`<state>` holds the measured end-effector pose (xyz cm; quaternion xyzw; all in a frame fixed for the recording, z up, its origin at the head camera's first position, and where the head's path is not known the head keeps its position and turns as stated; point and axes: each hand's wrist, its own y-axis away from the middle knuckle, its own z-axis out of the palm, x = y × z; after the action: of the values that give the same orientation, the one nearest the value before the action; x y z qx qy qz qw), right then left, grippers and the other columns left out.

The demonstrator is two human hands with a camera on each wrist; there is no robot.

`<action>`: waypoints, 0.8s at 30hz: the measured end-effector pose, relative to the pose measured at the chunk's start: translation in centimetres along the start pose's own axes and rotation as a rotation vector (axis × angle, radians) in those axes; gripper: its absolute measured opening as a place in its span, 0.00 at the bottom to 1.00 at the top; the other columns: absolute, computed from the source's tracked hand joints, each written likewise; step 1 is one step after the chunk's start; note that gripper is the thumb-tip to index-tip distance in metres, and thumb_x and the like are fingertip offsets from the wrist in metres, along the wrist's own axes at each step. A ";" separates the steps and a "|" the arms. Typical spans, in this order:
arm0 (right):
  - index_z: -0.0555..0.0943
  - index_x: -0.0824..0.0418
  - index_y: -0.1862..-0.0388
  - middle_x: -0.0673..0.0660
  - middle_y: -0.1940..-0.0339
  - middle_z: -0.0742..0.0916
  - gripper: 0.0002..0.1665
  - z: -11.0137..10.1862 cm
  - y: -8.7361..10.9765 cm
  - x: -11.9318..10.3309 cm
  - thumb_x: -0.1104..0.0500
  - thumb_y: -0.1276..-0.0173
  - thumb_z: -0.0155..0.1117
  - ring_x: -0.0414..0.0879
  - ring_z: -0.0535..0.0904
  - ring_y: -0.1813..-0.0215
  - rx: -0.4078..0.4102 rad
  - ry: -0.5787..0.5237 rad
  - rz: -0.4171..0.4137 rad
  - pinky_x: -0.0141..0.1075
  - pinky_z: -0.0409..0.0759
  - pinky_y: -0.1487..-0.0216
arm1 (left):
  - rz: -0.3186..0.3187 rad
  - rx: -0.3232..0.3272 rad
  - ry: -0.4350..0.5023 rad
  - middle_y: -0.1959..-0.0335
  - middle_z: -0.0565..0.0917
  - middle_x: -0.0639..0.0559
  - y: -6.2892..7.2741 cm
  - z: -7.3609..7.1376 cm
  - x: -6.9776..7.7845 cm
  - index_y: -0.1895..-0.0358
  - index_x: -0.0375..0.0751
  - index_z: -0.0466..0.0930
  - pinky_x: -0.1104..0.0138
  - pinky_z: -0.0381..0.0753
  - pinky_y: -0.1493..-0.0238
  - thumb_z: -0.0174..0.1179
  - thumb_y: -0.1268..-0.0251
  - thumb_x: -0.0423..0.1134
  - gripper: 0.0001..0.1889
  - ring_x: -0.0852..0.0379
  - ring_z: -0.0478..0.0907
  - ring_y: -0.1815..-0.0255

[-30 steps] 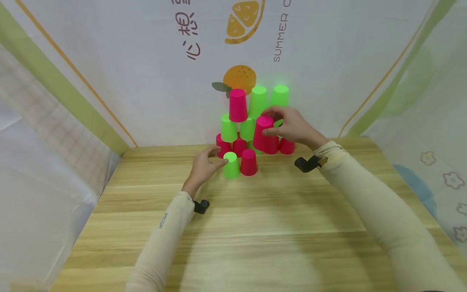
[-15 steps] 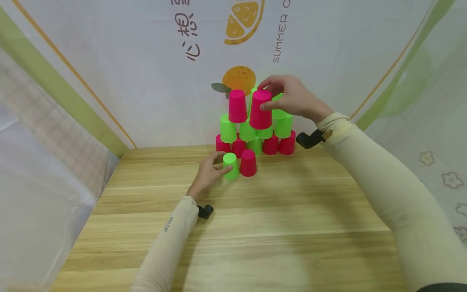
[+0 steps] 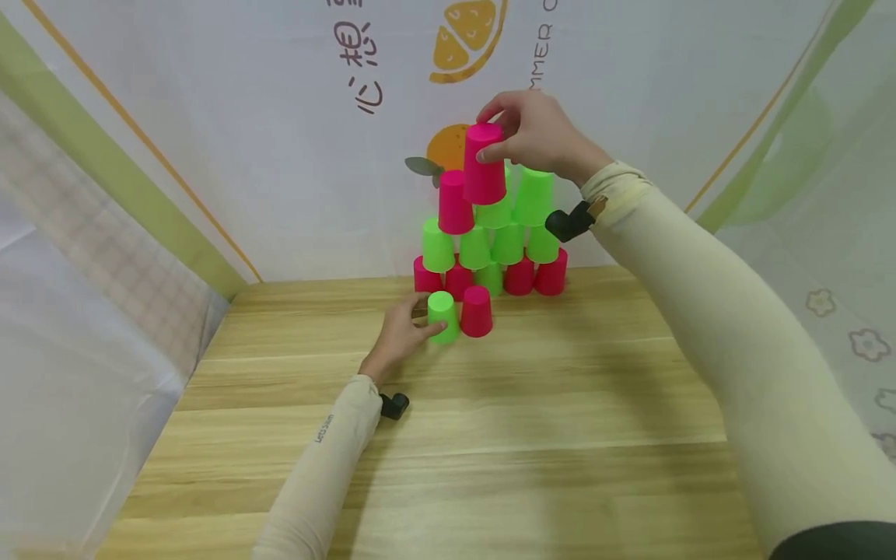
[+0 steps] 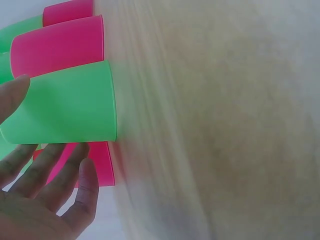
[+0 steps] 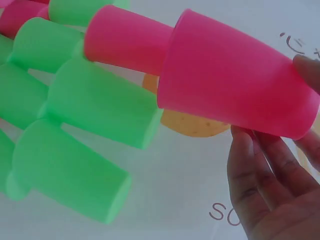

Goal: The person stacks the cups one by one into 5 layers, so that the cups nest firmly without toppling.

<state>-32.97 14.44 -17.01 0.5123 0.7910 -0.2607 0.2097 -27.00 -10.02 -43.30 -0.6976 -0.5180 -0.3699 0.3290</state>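
My right hand [image 3: 537, 134] grips an upside-down pink cup [image 3: 484, 180] near its narrow end, thumb in front and fingers behind. In the right wrist view that held cup [image 5: 235, 75] overlaps the top-row pink cup [image 5: 127, 40]; whether they touch cannot be told. A tiered stack of upturned cups stands below, with a pink cup [image 3: 456, 204] and two green cups, one being the right-hand green cup [image 3: 535, 198], on its top tier. My left hand [image 3: 397, 336] holds a green cup [image 3: 442, 311] on the table, thumb and fingers at opposite sides.
A loose pink cup [image 3: 477, 313] stands just right of the left hand's cup, in front of the stack. The wooden table [image 3: 490, 435] ends at a white printed cloth [image 3: 280, 155] close behind the stack. More cloth hangs at both sides.
My right hand has raised the pink cup from in front of the stack to above its top tier, drifting slightly left. My left hand has moved in around the green cup.
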 end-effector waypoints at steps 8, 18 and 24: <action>0.73 0.57 0.32 0.56 0.45 0.84 0.32 0.7 -2.0 -0.6 0.50 0.32 0.67 0.44 0.80 0.47 0.106 -0.019 0.085 0.32 0.82 0.45 | 0.004 -0.006 -0.037 0.36 0.78 0.33 -0.4 0.3 -0.2 0.32 0.31 0.67 0.52 0.81 0.35 0.70 0.39 0.35 0.33 0.37 0.77 0.34; 0.73 0.56 0.29 0.56 0.41 0.84 0.32 1.7 -3.2 -1.1 0.50 0.31 0.66 0.43 0.77 0.45 0.159 0.021 0.171 0.30 0.82 0.44 | -0.002 -0.015 -0.028 0.37 0.79 0.36 -0.5 0.5 -0.5 0.33 0.33 0.68 0.53 0.82 0.36 0.70 0.38 0.35 0.31 0.39 0.79 0.35; 0.72 0.55 0.29 0.57 0.37 0.84 0.33 2.1 -3.5 -1.2 0.51 0.30 0.65 0.43 0.78 0.44 0.177 0.028 0.191 0.30 0.83 0.43 | -0.001 -0.006 -0.034 0.38 0.80 0.36 -0.4 0.5 -0.7 0.33 0.34 0.69 0.53 0.83 0.38 0.70 0.38 0.35 0.31 0.39 0.79 0.36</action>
<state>-35.62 11.09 -17.20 0.6054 0.7154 -0.3009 0.1765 -27.42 -9.81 -44.14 -0.7044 -0.5230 -0.3595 0.3178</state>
